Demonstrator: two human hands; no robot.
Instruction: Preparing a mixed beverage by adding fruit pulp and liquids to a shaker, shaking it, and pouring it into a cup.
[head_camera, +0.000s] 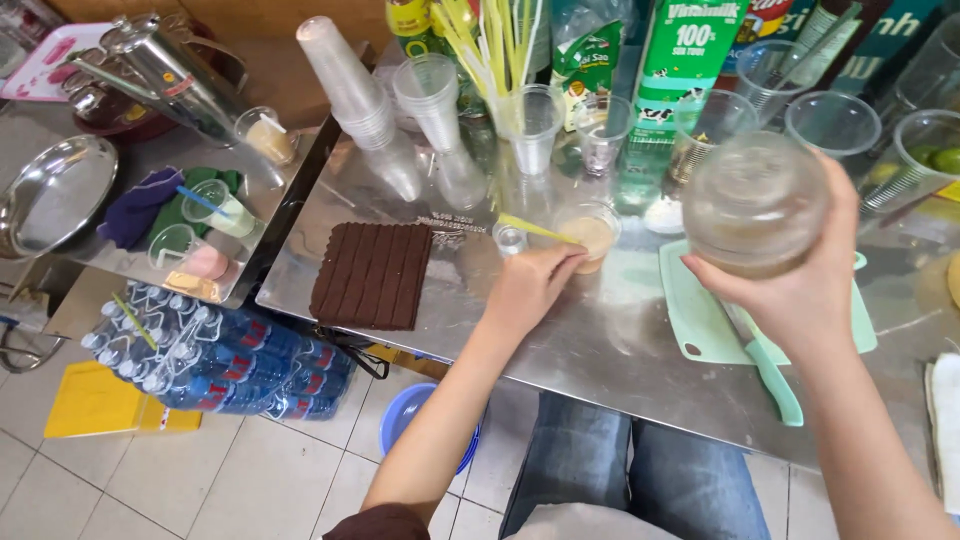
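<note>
Jar (755, 203), clear and round, sits tipped in our right hand (800, 290), raised above the right part of the bench (600, 340), over the mint-green cutting board (700, 320). Our fingers (838, 215) are wrapped around its wall, pressed to the curve, with the thumb under the lower edge. We judge it rigid and smooth, likely slippery if wet, and weighted low by the pale liquid inside; a wide grip around the middle seems the safest hold, since its mouth or base faces the camera and we cannot tell which.

Our left hand (530, 285) rests on the bench near its middle, fingers (565, 262) pressed together and pinching a yellow straw (530, 228) that stands in a small clear cup (590, 232) of beige drink. That cup looks thin, light and easily crushed, so it wants a gentle hold near the rim.

Outward, a green-handled knife (770, 375) lies on the board. A brown ribbed mat (372, 275), soft-looking, lies toward the left edge. Stacked plastic cups (350, 85) and cartons (685, 50) line the far edge. Bottled water packs (210, 360) lie on the tiled floor (220, 480).
</note>
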